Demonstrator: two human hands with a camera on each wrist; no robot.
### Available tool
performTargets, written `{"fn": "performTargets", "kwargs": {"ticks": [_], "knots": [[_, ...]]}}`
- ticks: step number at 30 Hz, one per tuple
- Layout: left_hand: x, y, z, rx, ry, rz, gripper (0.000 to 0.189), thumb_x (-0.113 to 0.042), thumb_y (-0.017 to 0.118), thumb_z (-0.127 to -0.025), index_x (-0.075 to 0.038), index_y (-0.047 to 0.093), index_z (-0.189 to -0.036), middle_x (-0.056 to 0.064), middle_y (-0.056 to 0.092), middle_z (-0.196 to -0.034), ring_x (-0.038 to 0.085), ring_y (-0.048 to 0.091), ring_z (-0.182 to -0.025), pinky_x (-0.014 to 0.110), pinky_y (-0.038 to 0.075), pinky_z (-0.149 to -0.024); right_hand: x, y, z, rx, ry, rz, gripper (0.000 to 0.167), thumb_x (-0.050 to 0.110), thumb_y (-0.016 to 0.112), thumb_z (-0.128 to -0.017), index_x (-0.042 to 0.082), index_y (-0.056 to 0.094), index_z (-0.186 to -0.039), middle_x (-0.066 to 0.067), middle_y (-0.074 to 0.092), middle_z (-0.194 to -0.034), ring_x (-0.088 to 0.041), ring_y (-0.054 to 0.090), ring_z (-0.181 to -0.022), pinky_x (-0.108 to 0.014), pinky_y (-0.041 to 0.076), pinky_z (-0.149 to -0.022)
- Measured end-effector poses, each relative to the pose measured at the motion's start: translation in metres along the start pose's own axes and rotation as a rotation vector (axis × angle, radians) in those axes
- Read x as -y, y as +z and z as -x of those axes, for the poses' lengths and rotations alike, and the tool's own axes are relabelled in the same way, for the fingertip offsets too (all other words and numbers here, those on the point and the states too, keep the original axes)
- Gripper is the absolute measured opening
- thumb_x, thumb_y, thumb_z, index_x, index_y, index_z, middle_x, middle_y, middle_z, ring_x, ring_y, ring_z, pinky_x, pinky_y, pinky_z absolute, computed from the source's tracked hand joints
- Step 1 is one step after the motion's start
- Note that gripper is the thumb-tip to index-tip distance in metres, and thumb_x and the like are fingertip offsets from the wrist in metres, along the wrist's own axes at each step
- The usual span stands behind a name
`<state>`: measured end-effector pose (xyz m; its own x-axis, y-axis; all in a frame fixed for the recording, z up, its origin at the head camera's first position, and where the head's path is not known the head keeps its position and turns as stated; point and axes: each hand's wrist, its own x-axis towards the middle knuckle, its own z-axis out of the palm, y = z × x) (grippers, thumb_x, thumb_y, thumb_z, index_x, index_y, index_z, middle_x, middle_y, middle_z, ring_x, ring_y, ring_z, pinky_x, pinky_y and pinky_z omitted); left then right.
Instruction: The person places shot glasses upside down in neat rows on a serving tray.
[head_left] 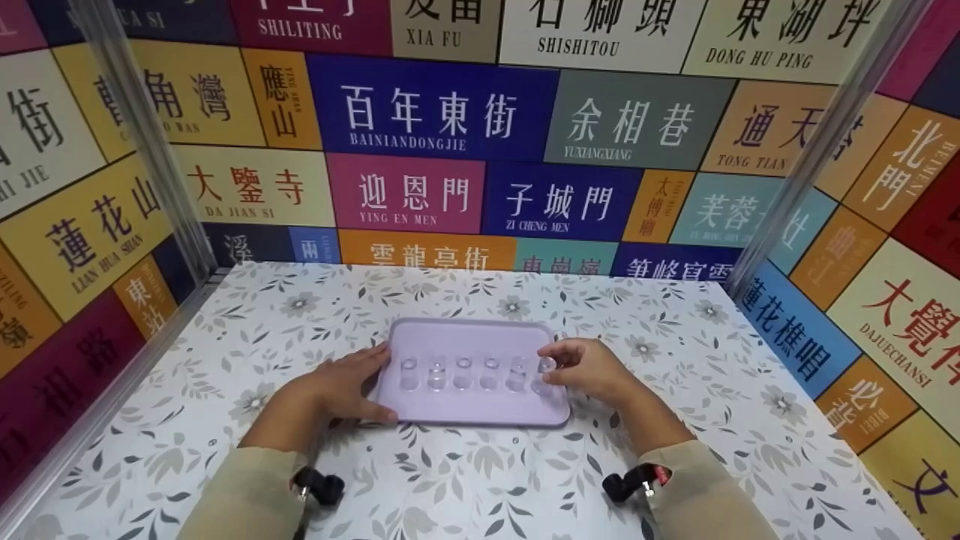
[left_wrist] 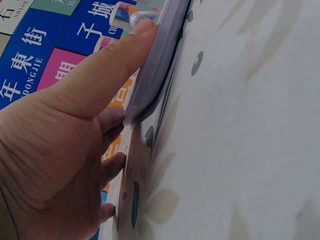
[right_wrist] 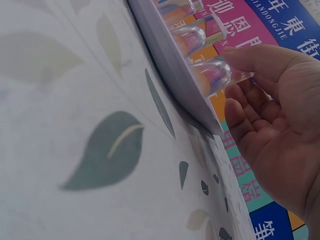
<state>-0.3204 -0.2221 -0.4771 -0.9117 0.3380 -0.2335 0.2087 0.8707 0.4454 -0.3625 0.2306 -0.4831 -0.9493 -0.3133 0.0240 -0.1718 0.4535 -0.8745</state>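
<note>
A lavender tray [head_left: 472, 334] lies on the patterned tabletop, bearing a single row of several small clear cups [head_left: 463, 375]. At the row's right end, my right hand [head_left: 592, 367] pinches the upper part of the last clear cup [right_wrist: 212, 75] between thumb and fingers. That cup appears to stand on the tray. My left hand [head_left: 337, 386] rests at the tray's left side, fingers spread along the edge. In the left wrist view its thumb [left_wrist: 115, 60] lies against the tray's rim [left_wrist: 155, 65], and the other fingers are partly hidden behind.
A white tabletop [head_left: 450, 480] with a leaf and flower print surrounds the tray. Panels of coloured place-name signs [head_left: 431, 109] rise behind and at both sides. Clear corner strips [head_left: 150, 135] stand where the panels meet.
</note>
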Motion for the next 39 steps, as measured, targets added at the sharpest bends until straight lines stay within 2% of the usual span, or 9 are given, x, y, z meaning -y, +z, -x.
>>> {"fn": "performTargets", "kwargs": {"ticks": [3, 10, 17, 25, 33, 39], "knots": [[-0.001, 0.0, 0.0, -0.002, 0.002, 0.002, 0.128, -0.077, 0.084, -0.074, -0.026, 0.02, -0.173, -0.005, 0.013, -0.183, 0.037, 0.013, -0.169, 0.072, 0.004, -0.134, 0.001, 0.001, 0.001, 0.007, 0.009, -0.008, 0.042, 0.014, 0.092, -0.081, 0.012, 0.079, -0.122, -0.006, 0.076, -0.104, -0.017, 0.067, -0.095, -0.023, 0.06, -0.081], [-0.001, -0.001, 0.001, 0.002, 0.004, -0.003, 0.129, -0.077, 0.083, -0.074, -0.025, 0.019, -0.173, -0.006, 0.012, -0.183, 0.036, 0.013, -0.17, 0.071, 0.004, -0.134, 0.002, 0.003, 0.003, 0.014, 0.005, -0.005, 0.044, 0.013, 0.092, -0.082, 0.011, 0.078, -0.123, -0.008, 0.075, -0.106, -0.018, 0.067, -0.096, -0.024, 0.06, -0.082], [0.001, -0.001, 0.0, 0.011, 0.003, 0.002, 0.129, -0.077, 0.084, -0.074, -0.025, 0.018, -0.173, -0.003, 0.011, -0.183, 0.037, 0.011, -0.17, 0.072, 0.004, -0.134, 0.002, 0.0, 0.003, 0.018, -0.018, 0.009, 0.056, 0.018, 0.091, -0.083, 0.005, 0.073, -0.134, -0.011, 0.075, -0.117, -0.018, 0.066, -0.1, -0.024, 0.058, -0.085], [0.001, 0.0, 0.0, 0.005, -0.013, 0.014, 0.131, -0.078, 0.084, -0.072, -0.028, 0.018, -0.173, -0.002, 0.012, -0.183, 0.038, 0.012, -0.169, 0.071, 0.002, -0.134, 0.005, -0.01, 0.008, -0.023, -0.007, -0.05, 0.054, 0.014, 0.086, -0.088, 0.001, 0.07, -0.138, -0.02, 0.071, -0.133, -0.019, 0.067, -0.107, -0.02, 0.061, -0.083], [-0.001, 0.001, -0.002, 0.003, 0.006, 0.007, 0.131, -0.078, 0.083, -0.073, -0.024, 0.018, -0.173, 0.0, 0.013, -0.183, 0.039, 0.014, -0.169, 0.073, 0.004, -0.134, 0.001, -0.025, 0.017, -0.068, 0.012, -0.013, 0.054, 0.02, 0.088, -0.089, 0.007, 0.071, -0.138, -0.016, 0.073, -0.131, -0.019, 0.068, -0.106, -0.022, 0.061, -0.078], [0.002, 0.001, -0.003, 0.006, -0.01, 0.0, 0.132, -0.08, 0.083, -0.071, -0.027, 0.017, -0.173, -0.001, 0.012, -0.183, 0.039, 0.013, -0.169, 0.072, 0.004, -0.134, -0.008, -0.035, 0.024, -0.083, 0.02, -0.036, 0.053, 0.018, 0.087, -0.09, 0.006, 0.071, -0.138, -0.023, 0.071, -0.131, -0.018, 0.068, -0.104, -0.021, 0.061, -0.078]]}}
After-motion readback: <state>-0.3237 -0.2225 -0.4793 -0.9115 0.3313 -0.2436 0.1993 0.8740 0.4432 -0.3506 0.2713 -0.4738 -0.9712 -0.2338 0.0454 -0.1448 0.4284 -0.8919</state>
